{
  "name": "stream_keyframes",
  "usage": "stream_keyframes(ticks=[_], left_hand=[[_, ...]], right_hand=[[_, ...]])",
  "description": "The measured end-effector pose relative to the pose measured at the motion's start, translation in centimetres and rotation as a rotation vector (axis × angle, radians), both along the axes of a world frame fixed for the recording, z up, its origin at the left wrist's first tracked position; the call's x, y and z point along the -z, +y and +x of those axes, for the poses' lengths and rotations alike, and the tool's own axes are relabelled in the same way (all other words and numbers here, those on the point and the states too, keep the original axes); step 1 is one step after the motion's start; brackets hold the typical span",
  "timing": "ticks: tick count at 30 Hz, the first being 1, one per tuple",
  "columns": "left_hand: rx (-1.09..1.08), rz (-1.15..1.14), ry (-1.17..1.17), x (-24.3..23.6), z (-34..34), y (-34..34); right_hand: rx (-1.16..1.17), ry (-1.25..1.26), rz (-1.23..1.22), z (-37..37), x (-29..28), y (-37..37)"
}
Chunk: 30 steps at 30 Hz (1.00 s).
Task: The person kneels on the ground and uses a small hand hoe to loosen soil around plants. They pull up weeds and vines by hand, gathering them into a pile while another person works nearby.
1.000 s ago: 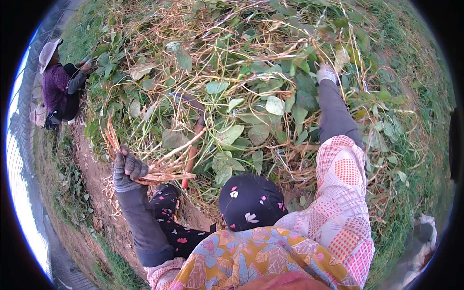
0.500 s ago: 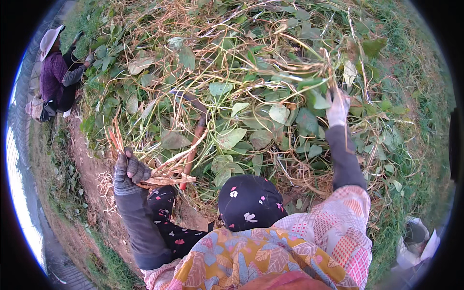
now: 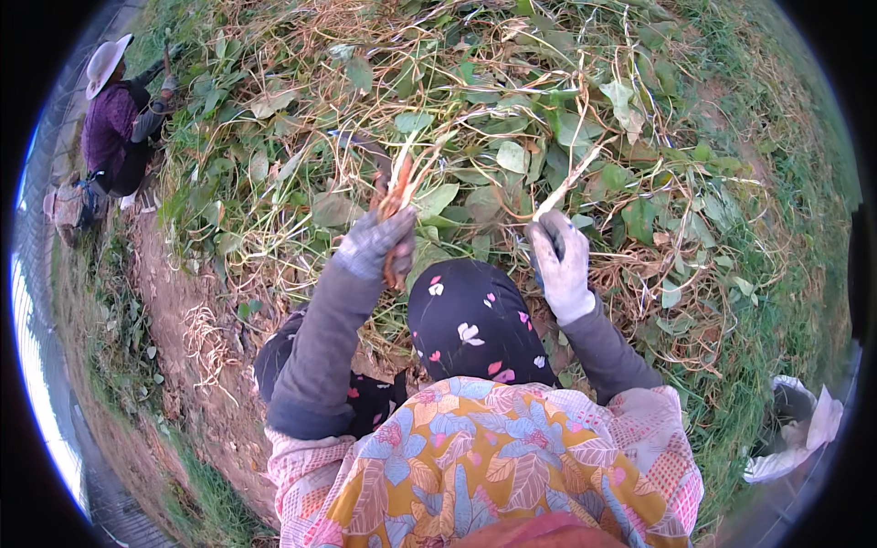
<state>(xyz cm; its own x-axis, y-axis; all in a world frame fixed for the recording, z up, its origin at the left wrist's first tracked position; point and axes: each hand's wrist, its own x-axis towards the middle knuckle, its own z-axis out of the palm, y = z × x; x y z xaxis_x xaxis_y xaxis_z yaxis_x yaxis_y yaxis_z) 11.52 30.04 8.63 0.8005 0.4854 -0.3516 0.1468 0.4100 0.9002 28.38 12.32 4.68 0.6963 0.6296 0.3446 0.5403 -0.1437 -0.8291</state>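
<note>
My left hand [image 3: 376, 245], in a grey glove, is closed around a bunch of dry tan bean pods [image 3: 398, 190] whose ends stick up above the fist. To its right, my right hand [image 3: 560, 263], in a whitish glove, is closed on a long pale pod [image 3: 568, 184] that points up and right. Both hands are above my knee, over a tangle of vines [image 3: 475, 119] with green leaves and yellowing stems. A sickle [image 3: 361, 144] lies on the vines, its handle mostly hidden behind the bunch in my left hand.
A small heap of pale pods [image 3: 208, 347] rests on bare brown soil at the left. Beyond it, a person [image 3: 114, 137] in a white hat and purple top crouches by the vines. A white bag [image 3: 797, 429] stands in the grass at the lower right.
My left hand has moved right and up with its bunch, toward the middle. My right hand has drawn back from the far vines toward my body and now holds a pale pod.
</note>
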Motion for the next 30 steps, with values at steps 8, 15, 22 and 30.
stream_keyframes(ticks=[8, 15, 22, 30], left_hand=[[0.143, -0.259, 0.161, 4.6, 7.0, 0.9], [0.392, -0.098, 0.042, 5.5, 8.6, 0.4], [0.316, -0.073, 0.164, 5.7, 9.1, 0.2], [0.553, 0.425, 0.331, 4.5, 9.0, -0.6]], right_hand=[[-0.192, 0.536, 0.019, -5.2, -0.1, 2.2], [-0.343, 0.222, -0.213, -4.0, 1.0, 3.5], [-0.288, 1.368, 0.193, 4.5, 5.1, 3.4], [-0.004, 1.875, 0.625, 8.1, 9.5, 5.0]])
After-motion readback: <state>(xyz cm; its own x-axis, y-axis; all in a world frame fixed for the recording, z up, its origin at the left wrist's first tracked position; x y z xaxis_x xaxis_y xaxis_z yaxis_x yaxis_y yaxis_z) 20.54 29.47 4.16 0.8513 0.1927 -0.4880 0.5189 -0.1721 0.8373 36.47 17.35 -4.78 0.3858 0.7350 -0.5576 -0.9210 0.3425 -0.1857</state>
